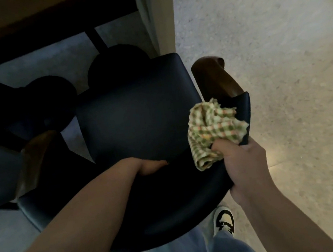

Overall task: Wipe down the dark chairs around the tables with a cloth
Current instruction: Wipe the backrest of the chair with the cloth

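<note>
Both of our hands were on the dark chair [130, 113] at this point. Our right hand [244, 164] had its fingers curled around a bunched green-checked cloth [210, 128] and held it against the inner face of the curved backrest [246, 113], just below the wooden armrest end [214, 75]. Our left hand [149, 166] lay on the backrest's inner side near the seat; its fingers were mostly hidden behind the padded rim, so we could not tell how far they were curled.

We judged the main risk to be poor coverage. The cloth was wadded into a lump, so only a small patch met the upholstery, and a quick pass could have left streaks or missed the seam where back meets seat. Loose corners hung free above our fist and could have snagged on the armrest tip.

The chair sat tucked close under the worktop [20, 20], beside a white post [160, 21], so a hard push might have knocked it against them. Our shoe [223, 222] stood just behind the chair, near enough to be bumped if it slid back.
</note>
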{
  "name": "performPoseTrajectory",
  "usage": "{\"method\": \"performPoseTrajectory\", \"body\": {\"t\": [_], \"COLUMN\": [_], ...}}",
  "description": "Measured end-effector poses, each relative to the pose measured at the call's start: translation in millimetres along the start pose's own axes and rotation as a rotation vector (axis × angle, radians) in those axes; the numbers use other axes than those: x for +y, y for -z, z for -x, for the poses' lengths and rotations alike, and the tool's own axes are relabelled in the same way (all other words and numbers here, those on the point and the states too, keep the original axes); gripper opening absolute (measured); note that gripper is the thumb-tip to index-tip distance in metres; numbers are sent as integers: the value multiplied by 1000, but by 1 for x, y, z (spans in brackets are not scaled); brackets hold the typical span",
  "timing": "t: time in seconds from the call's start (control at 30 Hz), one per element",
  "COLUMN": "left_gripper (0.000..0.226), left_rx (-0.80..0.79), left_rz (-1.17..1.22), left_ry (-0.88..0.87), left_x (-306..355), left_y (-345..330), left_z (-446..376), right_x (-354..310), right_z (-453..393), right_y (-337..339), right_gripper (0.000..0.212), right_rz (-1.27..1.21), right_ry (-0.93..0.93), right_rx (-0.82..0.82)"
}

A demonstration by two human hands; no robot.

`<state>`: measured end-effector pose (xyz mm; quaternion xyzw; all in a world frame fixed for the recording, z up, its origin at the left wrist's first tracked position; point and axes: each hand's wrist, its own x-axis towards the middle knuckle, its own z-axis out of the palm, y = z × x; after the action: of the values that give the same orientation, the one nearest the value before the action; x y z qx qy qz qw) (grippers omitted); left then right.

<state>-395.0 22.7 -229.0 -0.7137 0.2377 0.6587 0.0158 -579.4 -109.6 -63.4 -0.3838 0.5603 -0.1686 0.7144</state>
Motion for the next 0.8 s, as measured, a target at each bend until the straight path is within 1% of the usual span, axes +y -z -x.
{"method": "performPoseTrajectory", "body": {"t": [0.07,0.13,0.2,0.23,0.3,0.33,0.37,0.5,0.6,0.7,0.73,0.8], "left_gripper": [89,89,83,84,85,81,77,78,75,88,87,74], "left_rx": [10,44,34,25,21,31,49,61,158,187,189,194], "left_rz": [42,54,24,8,-32,-44,-44,-36,-42,-29,-24,-29], "left_ry": [56,103,42,13,-8,-15,-11,6,19,79,62,49], "left_x": [-7,-13,-17,-19,-20,-19,-18,-7,1,2,2,2], "left_y": [12,25,37,44,60,69,76,102,120,133,134,136], "left_z": [-9,-16,-23,-26,-29,-27,-26,-19,-9,-5,-4,-3], "right_x": [0,1,0,-2,-8,-11,-15,-30,-40,-46,-47,-47], "right_z": [-4,-10,-15,-18,-26,-30,-34,-53,-67,-76,-77,-78], "right_y": [-7,-17,-27,-33,-45,-51,-56,-77,-93,-106,-109,-111], "right_gripper": [25,26,26,25,23,23,23,24,24,24,24,25], "right_rz": [-7,-18,-28,-33,-44,-46,-51,-50,-46,-24,-16,19], "right_ry": [15,17,11,8,8,7,7,15,12,21,27,38], "right_rx": [-3,-8,-7,-3,0,4,7,-3,-13,-16,-22,-28]}}
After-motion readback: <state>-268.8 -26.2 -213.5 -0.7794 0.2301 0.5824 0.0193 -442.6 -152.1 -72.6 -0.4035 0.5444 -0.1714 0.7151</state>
